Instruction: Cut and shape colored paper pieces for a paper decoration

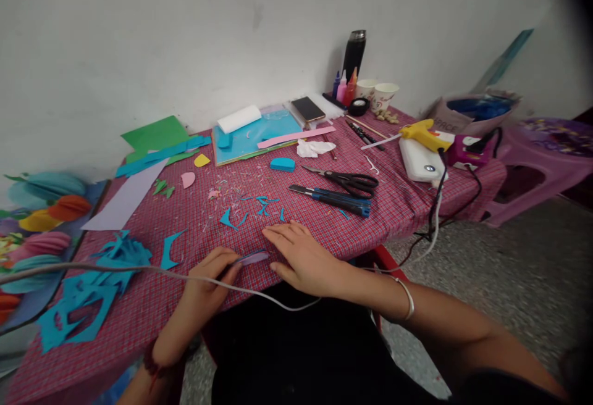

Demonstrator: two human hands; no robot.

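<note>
My left hand point(210, 276) pinches the left end of a small lilac and blue paper piece point(254, 258) near the table's front edge. My right hand point(303, 257) is just to the right of it, fingers stretched out and palm down over the cloth; its thumb is close to the paper's right end, and I cannot tell whether they touch. Blue paper offcuts point(229, 218) lie beyond the hands. A utility knife point(331, 200) and black-handled scissors point(345, 179) rest farther back to the right. A blue paper half-round point(282, 164) lies behind them.
A pale cable point(185, 275) crosses in front of my hands. Cut blue scraps point(92, 297) are heaped at left, near colourful paper balls point(41, 257). A yellow glue gun point(424, 135) rests on a white box point(422, 161) at right. Paper cups point(384, 95) and a black flask point(354, 56) stand behind.
</note>
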